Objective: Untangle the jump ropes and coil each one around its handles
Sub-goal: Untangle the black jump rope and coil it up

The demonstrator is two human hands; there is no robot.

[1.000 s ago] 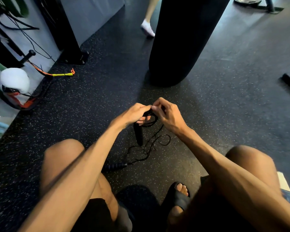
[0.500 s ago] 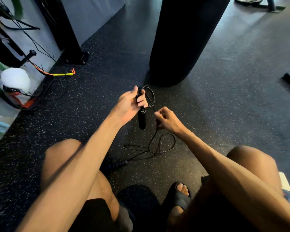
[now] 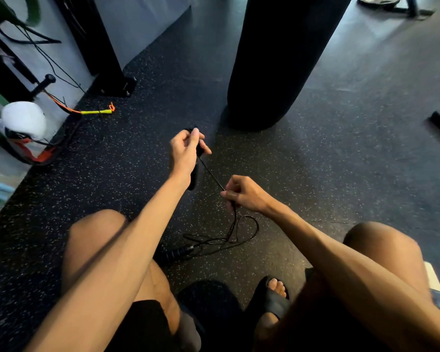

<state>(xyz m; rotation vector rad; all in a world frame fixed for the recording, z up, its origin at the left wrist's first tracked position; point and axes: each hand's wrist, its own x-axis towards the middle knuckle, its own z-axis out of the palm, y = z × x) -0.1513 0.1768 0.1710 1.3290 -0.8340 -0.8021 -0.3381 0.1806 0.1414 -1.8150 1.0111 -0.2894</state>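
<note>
A black jump rope is being worked low over a speckled rubber floor, between the knees of a seated person. One handle is being held upright in the left hand. That hand's grip is wrapping it with curled fingers, the thumb lying up along its top. Whether any turns of cord are wound on this handle cannot be told.

From the left fingers a stretch of cord is running taut, down and to the right, into the right hand, whose grip is pinching it between thumb and curled fingers. Below that hand the spare cord is lying in loose, crossing loops on the floor. The loops are leading left to the second handle, which is resting near the left knee.

The step in hand appears to be winding the cord onto the held handle. Doing it well probably means:
- feeding with light, even tension — letting cord slide through the pinch, not yanking it
- laying the turns side by side
- watching the crossed loops on the floor so they are not pulling into a knot

Farther out, a black punching bag is hanging at the far centre. A yellow and orange rope is lying at the far left, near a white boxing glove.
</note>
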